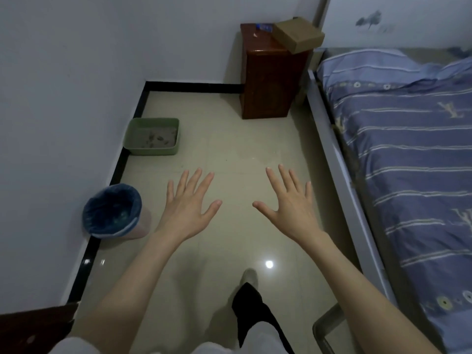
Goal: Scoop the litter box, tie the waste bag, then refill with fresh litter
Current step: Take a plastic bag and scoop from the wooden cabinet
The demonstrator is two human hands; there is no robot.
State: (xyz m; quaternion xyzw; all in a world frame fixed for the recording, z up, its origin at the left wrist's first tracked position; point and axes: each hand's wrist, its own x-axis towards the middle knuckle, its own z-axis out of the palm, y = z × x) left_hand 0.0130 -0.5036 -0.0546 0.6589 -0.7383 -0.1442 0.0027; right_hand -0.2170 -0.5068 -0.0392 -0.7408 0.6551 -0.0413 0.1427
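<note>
A green litter box (152,136) sits on the tiled floor (229,154) against the left wall's black baseboard, its long axis running across the view, grey litter with dark clumps inside. Nearer along the same wall stands a bin lined with a blue bag (112,210), tilted toward the camera. A brown wooden nightstand (270,80) carrying a cardboard box (297,35) stands beside the bed (408,149). The left hand (187,205) and right hand (288,204) hover above the floor, fingers spread, holding nothing.
</note>
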